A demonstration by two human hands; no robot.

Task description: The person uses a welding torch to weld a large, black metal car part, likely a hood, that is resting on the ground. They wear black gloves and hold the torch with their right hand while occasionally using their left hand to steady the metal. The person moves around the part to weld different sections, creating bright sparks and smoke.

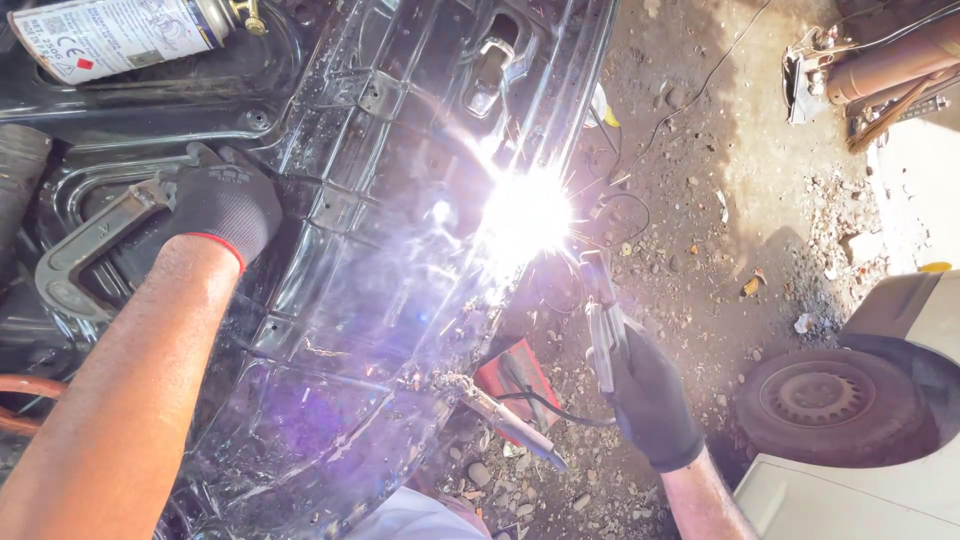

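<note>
My right hand (650, 400), in a dark glove, has its fingers wrapped shut around the welding electrode holder (603, 320), whose tip runs up into a white arc flare (525, 215) at the right edge of the black car body panel (370, 300). My left hand (225, 205), gloved too, rests far left on the panel with its fingers curled over the top of a grey C-clamp (85, 250); I cannot tell whether they truly grip it or only press.

To do this weld well, I judge the tip should sit steady on the seam, with my left hand bracing the panel firmly. Sparks scatter over the gravel ground (700, 250). A white spray can (110, 35) lies far left on the panel, well apart from the arc, and a wheel (820, 395) sits near right.
</note>
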